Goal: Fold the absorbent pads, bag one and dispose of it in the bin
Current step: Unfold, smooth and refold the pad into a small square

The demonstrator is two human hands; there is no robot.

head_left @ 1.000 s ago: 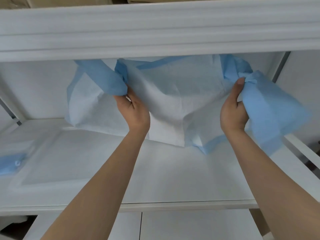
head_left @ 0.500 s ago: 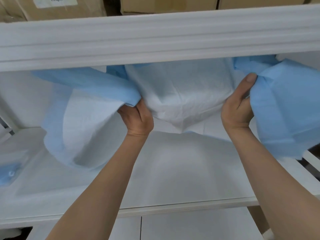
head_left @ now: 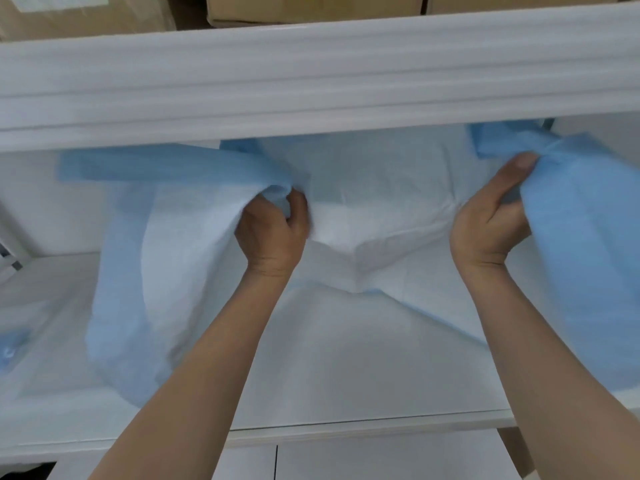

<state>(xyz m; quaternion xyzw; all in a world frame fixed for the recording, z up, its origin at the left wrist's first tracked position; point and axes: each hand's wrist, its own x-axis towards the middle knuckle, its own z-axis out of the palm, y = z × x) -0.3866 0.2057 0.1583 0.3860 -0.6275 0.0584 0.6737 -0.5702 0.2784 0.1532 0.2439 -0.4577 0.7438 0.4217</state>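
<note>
A large absorbent pad (head_left: pixel 381 188), white on one face and blue on the other, hangs between both hands above a white shelf surface (head_left: pixel 346 368). My left hand (head_left: pixel 273 230) grips a bunched blue edge at centre left. My right hand (head_left: pixel 491 220) pinches the blue edge at the right, thumb on top. The pad's middle sags down onto the shelf, and its blue flaps droop outward on both sides. Its top edge is hidden behind the white rail (head_left: pixel 311 84).
A thick white rail crosses the top of the view, with cardboard boxes (head_left: pixel 311 8) behind it. A small blue item (head_left: pixel 10 344) lies at the shelf's left edge. White panels (head_left: pixel 381 459) sit below the shelf's front edge.
Both hands have lowered the pad and its middle now sags onto the shelf. The left flap has swung down and outward. The view has tilted up, showing more of the boxes.
</note>
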